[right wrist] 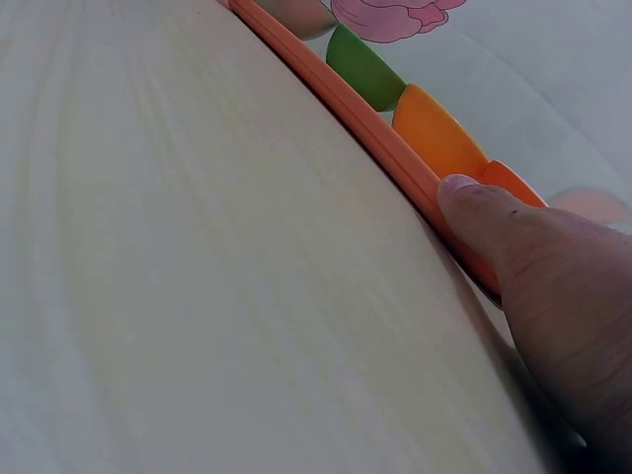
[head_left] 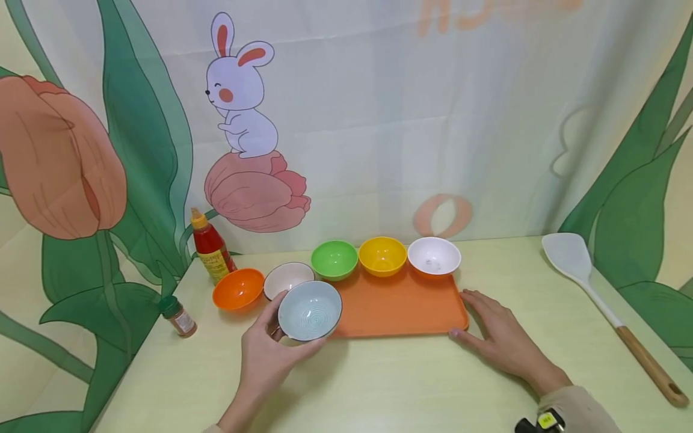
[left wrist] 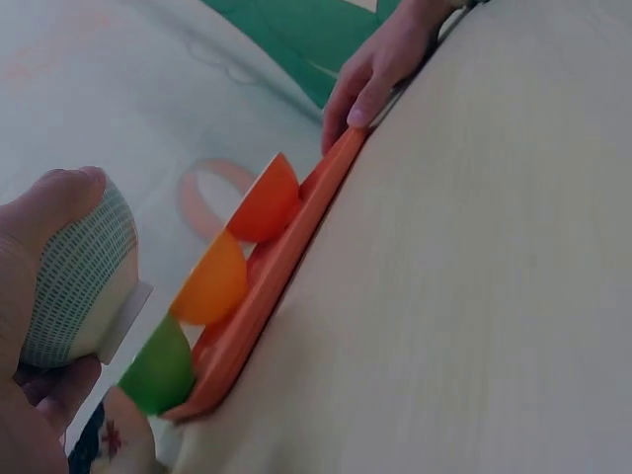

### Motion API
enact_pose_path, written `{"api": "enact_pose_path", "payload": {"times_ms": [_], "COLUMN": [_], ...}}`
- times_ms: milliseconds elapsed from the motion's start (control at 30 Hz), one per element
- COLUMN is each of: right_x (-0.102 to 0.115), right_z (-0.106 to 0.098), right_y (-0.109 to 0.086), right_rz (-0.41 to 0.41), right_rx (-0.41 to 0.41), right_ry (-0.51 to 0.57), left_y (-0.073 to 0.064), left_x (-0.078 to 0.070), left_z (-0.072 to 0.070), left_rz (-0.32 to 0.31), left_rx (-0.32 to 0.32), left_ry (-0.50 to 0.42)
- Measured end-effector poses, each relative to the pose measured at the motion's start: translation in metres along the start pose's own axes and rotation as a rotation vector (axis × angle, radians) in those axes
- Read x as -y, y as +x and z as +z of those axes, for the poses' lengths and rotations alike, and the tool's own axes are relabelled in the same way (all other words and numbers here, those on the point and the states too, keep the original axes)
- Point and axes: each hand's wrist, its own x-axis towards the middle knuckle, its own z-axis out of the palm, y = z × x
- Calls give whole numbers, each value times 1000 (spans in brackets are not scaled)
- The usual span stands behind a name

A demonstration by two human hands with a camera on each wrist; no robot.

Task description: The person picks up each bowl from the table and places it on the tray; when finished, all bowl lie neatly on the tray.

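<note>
Left hand (head_left: 266,352) grips a blue bowl (head_left: 310,310), mouth up, perhaps tilted near; relaxed right hand (head_left: 502,338) touches the orange tray (head_left: 397,310), long axis left-right.

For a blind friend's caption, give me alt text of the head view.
Someone's left grip holds a blue bowl over a table; the right grip touches a tray bearing a green bowl, a yellow bowl and a white-lined bowl.

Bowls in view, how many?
6: green bowl, yellow bowl and white-lined bowl along the far side of the orange tray; orange bowl and cream bowl left of it; light-blue bowl in the left hand. Nested ones could be hidden.
</note>
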Motion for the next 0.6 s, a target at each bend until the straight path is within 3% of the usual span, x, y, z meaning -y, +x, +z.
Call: {"api": "enact_pose_path", "payload": {"times_ms": [600], "right_x": [0], "right_z": [-3], "right_y": [-1], "right_rz": [-11], "right_rx": [-14], "right_ry": [-1], "left_y": [29], "left_x": [-22], "left_z": [85], "left_rz": [107], "left_rx": [138], "left_ry": [-110]}}
